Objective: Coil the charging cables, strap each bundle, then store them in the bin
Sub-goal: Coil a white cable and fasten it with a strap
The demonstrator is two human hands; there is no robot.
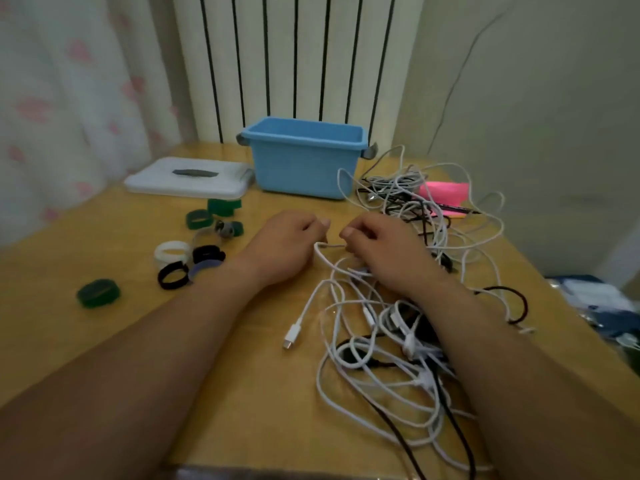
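Note:
A tangle of white and black charging cables [391,344] covers the right half of the wooden table [242,393]. My left hand [287,244] and my right hand [384,251] sit side by side at the table's middle. Both pinch a short stretch of one white cable [330,245] between them. That cable's free plug [292,336] lies on the table below my hands. The blue bin [304,157] stands open at the back. Several rolled straps [194,251], green, white and black, lie to the left of my left hand.
The bin's white lid [188,178] lies flat to the left of the bin. A pink notepad [443,192] and a pen [457,209] sit under cables at the back right. A radiator and curtain stand behind the table. Blue and white things lie off the right edge.

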